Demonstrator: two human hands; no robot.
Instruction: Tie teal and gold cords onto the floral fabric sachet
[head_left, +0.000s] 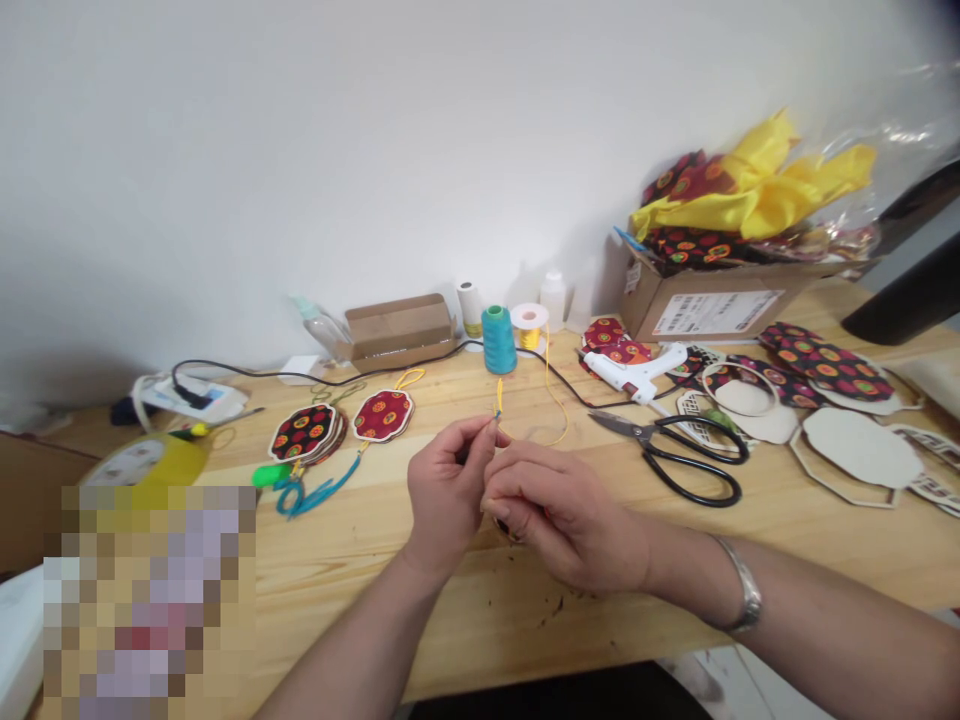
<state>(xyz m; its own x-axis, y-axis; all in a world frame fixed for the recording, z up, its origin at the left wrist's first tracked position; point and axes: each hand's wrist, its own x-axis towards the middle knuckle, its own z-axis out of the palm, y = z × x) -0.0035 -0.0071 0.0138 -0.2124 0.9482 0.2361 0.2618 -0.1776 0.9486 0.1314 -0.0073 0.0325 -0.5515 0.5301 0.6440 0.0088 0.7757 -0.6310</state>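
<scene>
My left hand [454, 485] pinches a yellow cord [500, 395] with a bit of teal thread on it, between thumb and index finger. Right beside it, my right hand [566, 510] has its fingers pinched together; what they hold is too small to make out. Part of a dark patterned piece [510, 530] shows below my hands, mostly hidden by them. Behind them stand a teal thread cone [499, 342] and a white spool of yellow cord [529, 338]. Black-handled scissors [664, 455] lie open to the right.
Patterned ornaments [306, 435] and a red one [383, 415] with teal tails lie left. A white glue gun [636, 370], fabric pieces [825, 365] and pale plates [862, 447] are on the right. Behind are an open cardboard tray [401, 335] and a full box [712, 300]. A black cable crosses the table.
</scene>
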